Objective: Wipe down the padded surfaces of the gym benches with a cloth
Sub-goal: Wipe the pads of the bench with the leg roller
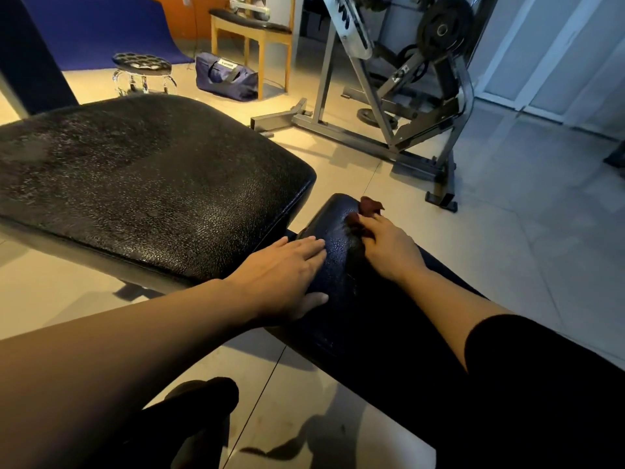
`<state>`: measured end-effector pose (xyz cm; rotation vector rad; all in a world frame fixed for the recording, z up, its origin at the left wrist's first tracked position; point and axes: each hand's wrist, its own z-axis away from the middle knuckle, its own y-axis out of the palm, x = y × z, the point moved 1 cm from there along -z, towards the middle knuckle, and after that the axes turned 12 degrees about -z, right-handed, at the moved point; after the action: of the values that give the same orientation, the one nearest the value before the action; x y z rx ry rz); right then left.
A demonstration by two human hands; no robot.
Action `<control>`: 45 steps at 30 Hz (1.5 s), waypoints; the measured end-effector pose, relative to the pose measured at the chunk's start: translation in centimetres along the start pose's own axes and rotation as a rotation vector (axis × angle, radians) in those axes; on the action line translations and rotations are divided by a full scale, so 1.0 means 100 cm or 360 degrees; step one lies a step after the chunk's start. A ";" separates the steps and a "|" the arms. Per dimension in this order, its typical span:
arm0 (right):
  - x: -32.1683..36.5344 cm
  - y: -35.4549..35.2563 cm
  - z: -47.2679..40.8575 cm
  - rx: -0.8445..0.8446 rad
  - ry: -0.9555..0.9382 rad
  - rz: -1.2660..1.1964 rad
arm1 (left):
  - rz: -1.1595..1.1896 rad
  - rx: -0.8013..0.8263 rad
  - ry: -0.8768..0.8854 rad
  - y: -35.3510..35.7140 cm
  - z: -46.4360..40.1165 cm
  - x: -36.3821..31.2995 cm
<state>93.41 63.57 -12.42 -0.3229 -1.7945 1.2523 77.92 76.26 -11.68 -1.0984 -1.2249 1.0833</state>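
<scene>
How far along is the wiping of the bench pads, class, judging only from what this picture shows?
Possibly done: the wide pad shows dull smears, perhaps wipe marks, though that is uncertain. In hand: the right hand holds a dark red cloth on the far end of the narrow pad, while the left hand rests flat on it. Left: the nearer length of that pad.

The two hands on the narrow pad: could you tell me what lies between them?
In the head view, only bare black padding lies between the flat left hand and the right hand gripping the cloth.
</scene>
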 end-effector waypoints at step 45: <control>0.025 0.017 0.023 -0.0165 -0.0266 -0.0159 | 0.0095 0.0032 0.0002 -0.003 0.007 0.007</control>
<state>89.73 64.54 -12.73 -0.1881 -1.9970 1.1467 77.31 76.98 -11.26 -1.1262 -1.1842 1.1375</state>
